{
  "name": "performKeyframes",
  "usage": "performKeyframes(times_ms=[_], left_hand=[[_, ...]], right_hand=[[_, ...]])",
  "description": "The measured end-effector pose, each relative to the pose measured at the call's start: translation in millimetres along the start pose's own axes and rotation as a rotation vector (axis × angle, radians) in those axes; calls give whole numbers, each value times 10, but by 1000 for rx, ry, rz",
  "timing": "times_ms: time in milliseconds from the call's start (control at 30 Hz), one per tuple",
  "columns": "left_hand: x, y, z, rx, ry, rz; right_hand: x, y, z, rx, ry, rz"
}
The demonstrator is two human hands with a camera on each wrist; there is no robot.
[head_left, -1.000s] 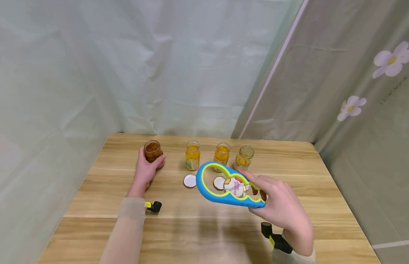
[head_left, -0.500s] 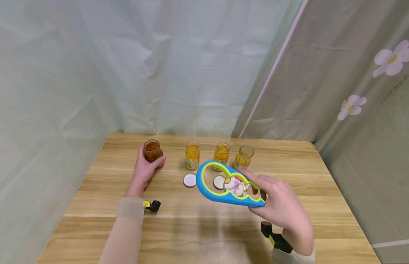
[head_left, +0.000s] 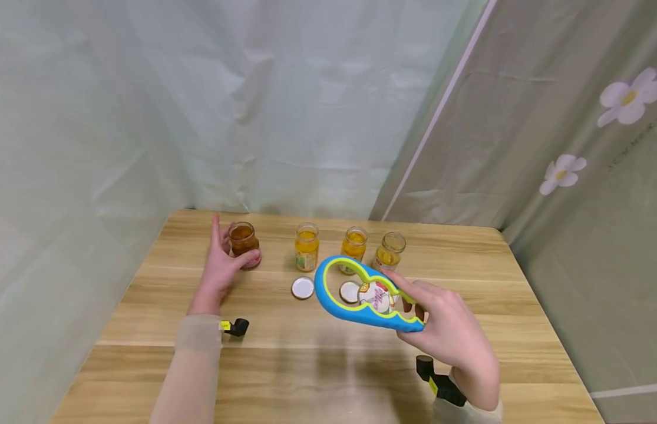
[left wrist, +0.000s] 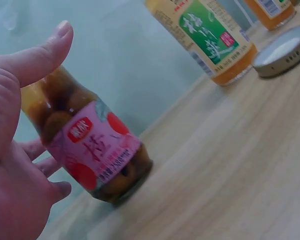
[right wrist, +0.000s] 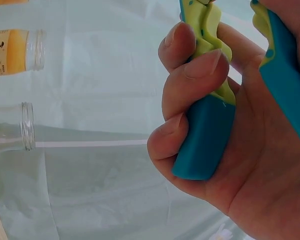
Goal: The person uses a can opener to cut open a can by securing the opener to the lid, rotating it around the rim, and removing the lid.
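Observation:
In the head view, my left hand [head_left: 220,265] is at the open jar of brown fruit [head_left: 244,238] at the table's back left. Its fingers are spread and loose around the jar, whose pink label [left wrist: 97,142] shows in the left wrist view; any contact is unclear. My right hand [head_left: 450,330] holds a blue and lime-green jar opener [head_left: 336,312] by its handle end, above the table. Curled fingertips [right wrist: 205,70] wrap one handle arm in the right wrist view. A printed lid [head_left: 377,296] shows within the opener's narrower loop.
Three open jars stand in a row at the back: a yellow-filled jar [head_left: 307,247], a second jar [head_left: 355,242] and a partly filled jar [head_left: 389,250]. Upturned lids lie before them, including a white lid [head_left: 303,288] and another lid [head_left: 349,292]. A curtain [head_left: 286,118] hangs behind.
My left hand's fingers have loosened and straightened from their grip on the brown fruit jar, and the wrist has shifted slightly left. The right hand still holds the jar opener almost in place.

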State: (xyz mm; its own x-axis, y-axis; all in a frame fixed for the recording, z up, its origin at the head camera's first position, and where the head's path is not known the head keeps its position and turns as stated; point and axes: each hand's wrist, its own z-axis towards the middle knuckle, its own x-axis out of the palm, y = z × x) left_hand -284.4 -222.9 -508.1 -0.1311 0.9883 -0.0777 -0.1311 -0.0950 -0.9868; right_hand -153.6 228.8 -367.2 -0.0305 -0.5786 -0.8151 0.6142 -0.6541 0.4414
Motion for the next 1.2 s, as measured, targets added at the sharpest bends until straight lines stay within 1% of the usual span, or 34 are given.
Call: performKeyframes(times_ms=[133,300,433,533,633,767,867,933,1067,1133,1200], left_hand=[[-31,-100,-27,21,0,9],[-71,-217,-58,55,-37,-37],[-103,-328,-92,86,-65,-101],[-105,-442,-128,148,-97,-172],[-84,-584,-170,230,-130,-235],[-32,-787,-233,326,-149,-320],[16,-927,-289,373,-148,-364],[55,-1008,-332,393,-150,-383],[171,-1150,-423,409,-134,-432],[263,-1205,-469,396,-109,-453],[375,-1247,-518,360,-73,-456]], right_hand=[[5,0,6,-5,2,0],[9,8,6,-10,-3,-11],[11,13,1,-15,-3,-10],[13,14,4,-22,-2,-10],[15,12,12,-24,-1,-11],[19,10,17,-13,5,-11],[23,6,15,-3,6,-22],[26,2,13,3,3,-28],[34,-6,21,4,-10,-43],[37,-9,31,-2,-21,-47],[43,-9,42,-12,-32,-53]])
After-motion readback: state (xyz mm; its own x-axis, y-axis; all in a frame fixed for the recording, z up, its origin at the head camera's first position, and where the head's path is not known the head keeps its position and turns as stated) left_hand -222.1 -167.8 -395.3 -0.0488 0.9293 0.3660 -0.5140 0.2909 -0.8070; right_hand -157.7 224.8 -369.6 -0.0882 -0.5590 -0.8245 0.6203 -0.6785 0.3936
